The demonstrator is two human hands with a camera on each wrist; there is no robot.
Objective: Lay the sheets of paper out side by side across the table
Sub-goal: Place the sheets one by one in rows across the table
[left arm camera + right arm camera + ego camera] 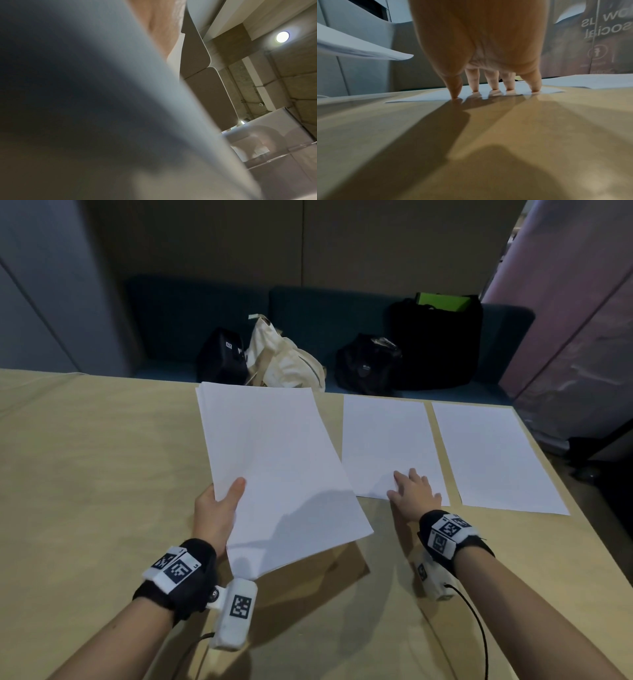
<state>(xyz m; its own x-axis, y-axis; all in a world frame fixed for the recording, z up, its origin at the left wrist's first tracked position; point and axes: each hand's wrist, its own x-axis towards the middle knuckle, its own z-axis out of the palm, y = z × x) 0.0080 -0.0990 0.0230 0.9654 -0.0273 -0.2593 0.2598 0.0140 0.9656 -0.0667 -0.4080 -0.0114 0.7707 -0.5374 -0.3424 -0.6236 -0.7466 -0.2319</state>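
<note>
My left hand [219, 508] holds a stack of white paper [274, 467] above the table, thumb on top at its left edge; the stack's underside [102, 94] fills the left wrist view. Two single white sheets lie flat side by side at the table's right: a middle sheet [387, 440] and a right sheet [493, 453]. My right hand [411, 487] rests on the near edge of the middle sheet with straight, spread fingertips [493, 86] pressing down on the sheet [488, 93].
The tan wooden table [102, 474] stretches left of the stack. Behind its far edge, a dark bench holds black bags [435, 344] and a cream tote [284, 357]. The table's right edge [561, 474] runs close to the right sheet.
</note>
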